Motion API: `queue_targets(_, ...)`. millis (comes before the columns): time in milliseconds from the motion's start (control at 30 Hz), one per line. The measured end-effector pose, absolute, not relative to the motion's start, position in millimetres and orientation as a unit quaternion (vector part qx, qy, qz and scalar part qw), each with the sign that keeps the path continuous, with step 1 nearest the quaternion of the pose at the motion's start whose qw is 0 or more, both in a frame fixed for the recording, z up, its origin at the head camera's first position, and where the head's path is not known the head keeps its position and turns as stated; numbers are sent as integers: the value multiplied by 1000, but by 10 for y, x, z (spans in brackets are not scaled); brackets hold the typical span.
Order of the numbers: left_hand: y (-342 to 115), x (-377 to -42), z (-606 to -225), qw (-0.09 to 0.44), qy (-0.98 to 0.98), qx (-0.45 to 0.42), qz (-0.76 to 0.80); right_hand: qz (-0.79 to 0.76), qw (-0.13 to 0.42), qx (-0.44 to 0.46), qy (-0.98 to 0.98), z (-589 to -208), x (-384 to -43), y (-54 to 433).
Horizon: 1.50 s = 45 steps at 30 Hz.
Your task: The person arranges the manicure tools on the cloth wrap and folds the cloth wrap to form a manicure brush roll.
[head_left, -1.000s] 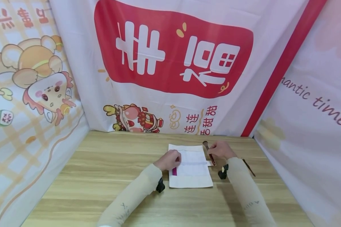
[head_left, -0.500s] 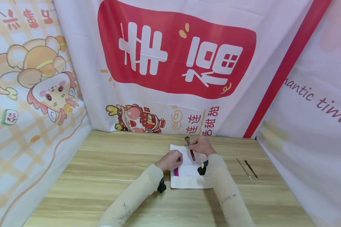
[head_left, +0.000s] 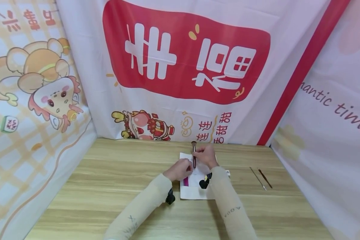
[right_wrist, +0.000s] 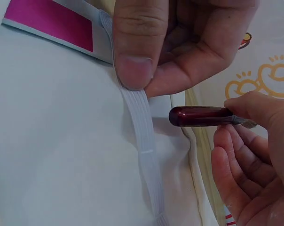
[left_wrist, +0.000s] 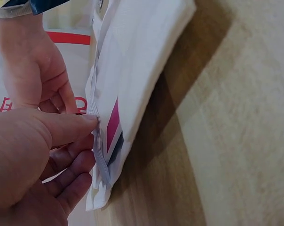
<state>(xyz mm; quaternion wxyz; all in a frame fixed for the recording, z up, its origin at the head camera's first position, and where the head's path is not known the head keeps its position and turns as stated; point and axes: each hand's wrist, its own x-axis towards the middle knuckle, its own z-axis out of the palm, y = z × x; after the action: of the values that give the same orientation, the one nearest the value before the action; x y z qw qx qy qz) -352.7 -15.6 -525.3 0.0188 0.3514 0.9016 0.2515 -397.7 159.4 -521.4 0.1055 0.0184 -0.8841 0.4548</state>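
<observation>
The brush (right_wrist: 201, 116) hangs over the white pouch (head_left: 195, 193), pinched near its bristle end by the right hand (head_left: 206, 156); its handle points crosswise at the elastic band (right_wrist: 144, 136), just beside but apart, which the left hand (head_left: 180, 169) pinches.

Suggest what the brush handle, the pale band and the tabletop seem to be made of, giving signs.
Brush handle: perhaps lacquered wood or plastic; dark red, glossy highlights.
Pale band: probably woven elastic, matte; lengthwise ribs show.
Tabletop: wood or wood-look laminate, smooth-looking; streaked grain.
</observation>
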Motion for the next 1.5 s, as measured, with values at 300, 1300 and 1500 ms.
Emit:
queue_targets(300, -150, -3510, -5276, 21, 904, 340, 257, 432, 48, -14, -900, -5308, -3833, 1599)
queue_targets(1300, -170, -3478, -5244, 29, 903, 327, 276, 345, -64, -64, -934, -5084, -3671, 1593)
queue_targets(1500, -178, -3464, -5248, 17, 904, 333, 268, 358, 2, -62, -932, -5211, -3806, 1546)
